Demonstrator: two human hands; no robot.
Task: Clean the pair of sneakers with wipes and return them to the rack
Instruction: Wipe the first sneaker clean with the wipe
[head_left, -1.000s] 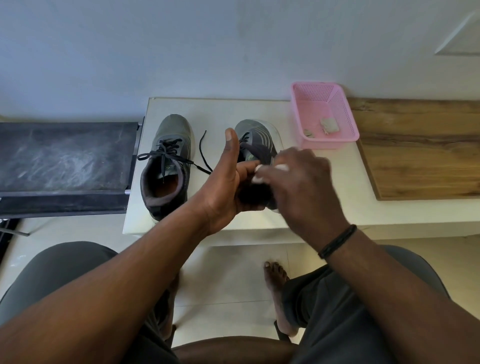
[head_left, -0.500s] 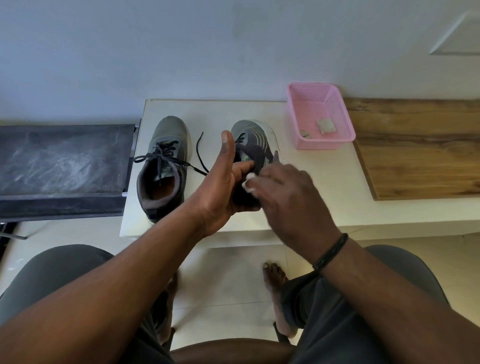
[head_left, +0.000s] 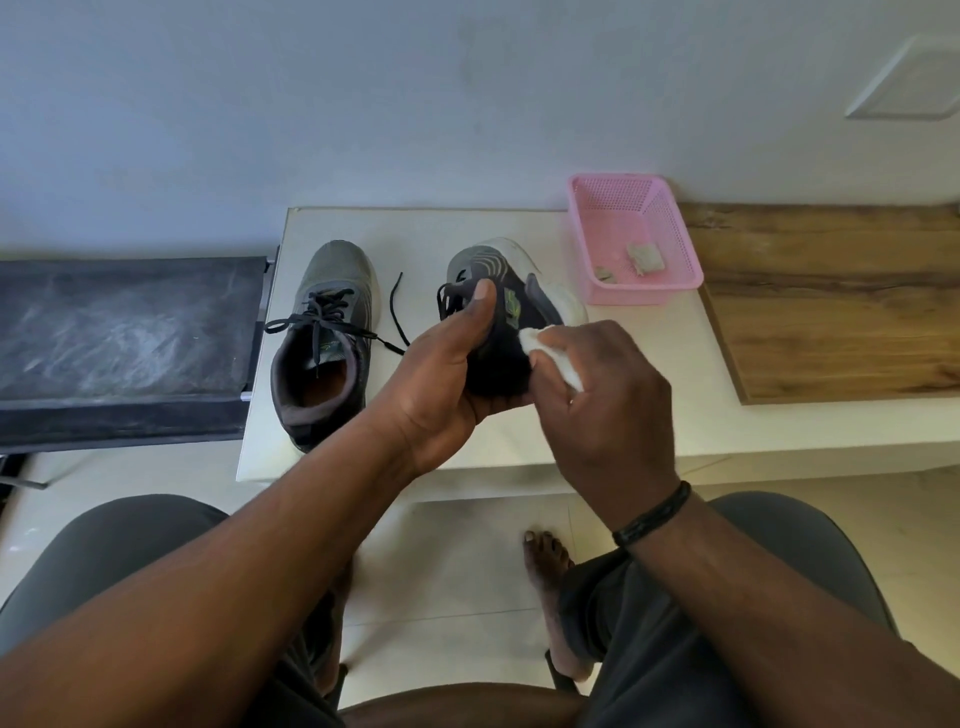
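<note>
Nearest me: right hand (head_left: 597, 395) pinches a crumpled white wipe (head_left: 550, 356) against the heel side of the tilted grey-and-black mesh sneaker (head_left: 498, 312). Left hand (head_left: 441, 379) is wrapped round that shoe's heel, thumb up along the collar, holding it over the white counter (head_left: 467, 228). I'd guess it's light with a soft upper and stiffer sole; heel grip looks sound. Green logo, unreadable. Other grey laced sneaker (head_left: 324, 338) sits upright to its left. Beyond: pink perforated plastic basket (head_left: 670, 228) holding used wipes.
</note>
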